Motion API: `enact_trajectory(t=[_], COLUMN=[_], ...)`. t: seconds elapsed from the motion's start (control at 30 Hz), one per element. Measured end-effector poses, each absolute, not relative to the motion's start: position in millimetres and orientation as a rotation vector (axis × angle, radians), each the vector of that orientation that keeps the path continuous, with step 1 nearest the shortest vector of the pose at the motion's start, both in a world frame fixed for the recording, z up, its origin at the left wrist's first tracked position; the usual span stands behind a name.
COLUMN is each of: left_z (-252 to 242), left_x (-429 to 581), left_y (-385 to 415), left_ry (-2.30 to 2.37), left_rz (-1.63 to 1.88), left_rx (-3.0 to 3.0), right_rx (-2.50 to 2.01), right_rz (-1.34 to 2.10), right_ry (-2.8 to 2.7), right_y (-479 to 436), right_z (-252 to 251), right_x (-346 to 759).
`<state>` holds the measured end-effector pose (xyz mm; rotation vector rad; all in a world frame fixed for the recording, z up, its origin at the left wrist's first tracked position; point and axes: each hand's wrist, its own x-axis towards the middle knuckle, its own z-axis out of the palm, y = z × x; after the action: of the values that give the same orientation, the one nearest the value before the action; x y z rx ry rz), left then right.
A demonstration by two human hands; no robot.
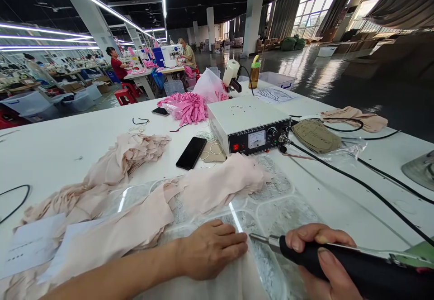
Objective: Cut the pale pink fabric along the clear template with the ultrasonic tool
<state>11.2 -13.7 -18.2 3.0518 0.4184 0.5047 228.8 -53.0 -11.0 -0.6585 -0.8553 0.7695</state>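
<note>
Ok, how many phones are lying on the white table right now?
2. One black phone lies face up just left of the white control box. A second phone lies farther back, beside the pink fabric pile. Others could be hidden under fabric.

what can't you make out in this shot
- Head view: dial reading and labels on the white metal control box are too small.
- Rear of the black-handled tool in the right hand is cut off by the frame edge.
- Pale fabric under the left hand: covered part hidden.
</note>
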Motion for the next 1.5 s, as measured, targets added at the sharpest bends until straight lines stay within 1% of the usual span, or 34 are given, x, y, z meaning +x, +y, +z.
enact_trajectory(t=[0.63, 1.0, 1.23, 1.5], left_z=[-20.2, -17.8, -10.2, -7.6], left_x=[10.7, 11.0, 14.2, 17.7], left_y=[-13.7, -13.9, -15.2, -17.3], left_ry=[0.423, 0.447, 0.453, 0.419], left_rz=[0.506, 0.488, 0.461, 0.473], left_rx=[3.063, 3.023, 3.026, 3.077], right_rx=[-0.645, -0.615, -0.526, -0.53], right_rz=[0.749, 0.831, 0.799, 0.819], right_ry=[-0.955, -0.785, -0.781, -0.841], right_y=[-48.6, -62.2, -54.3, -48.9], right_z=[-9.0, -11.9, -14.6, -24.1], right_x=[224.3, 235.5, 230.0, 228.7])
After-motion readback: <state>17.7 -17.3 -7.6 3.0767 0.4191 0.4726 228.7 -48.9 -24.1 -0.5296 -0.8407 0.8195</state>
